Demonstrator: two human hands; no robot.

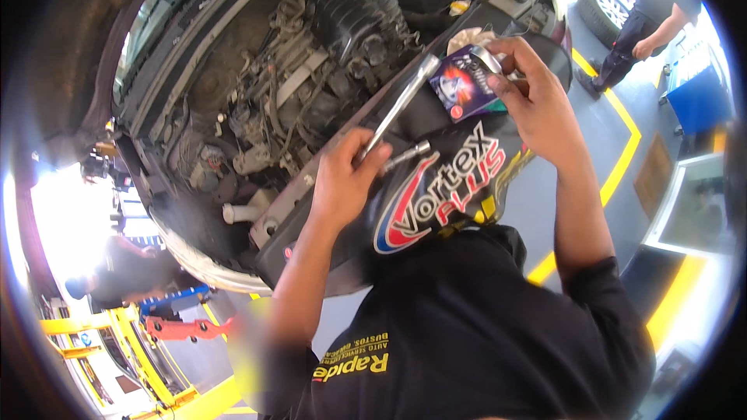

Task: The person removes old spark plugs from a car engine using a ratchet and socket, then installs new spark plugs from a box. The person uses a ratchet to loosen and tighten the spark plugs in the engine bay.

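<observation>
My left hand (346, 175) is closed around a long chrome socket wrench (401, 105), its socket end pointing up and away over the fender cover (459, 187). A shorter chrome tool end (408, 156) sticks out by the same fingers; whether it is a separate piece I cannot tell. My right hand (537, 97) pinches a small shiny metal piece (489, 60), partly hidden by the fingers. Right beside and below those fingertips is a purple printed box (464, 85) above the dark cover; whether the hand also touches it is unclear. A pale crumpled cloth (469, 39) lies behind the box.
An open engine bay (257, 101) with a black ribbed engine part (354, 8) lies ahead. Another person (654, 23) stands at the far right near a wheel (603, 15). A second person (128, 268) is at the left, near a yellow metal frame (140, 358) and red arm (187, 329).
</observation>
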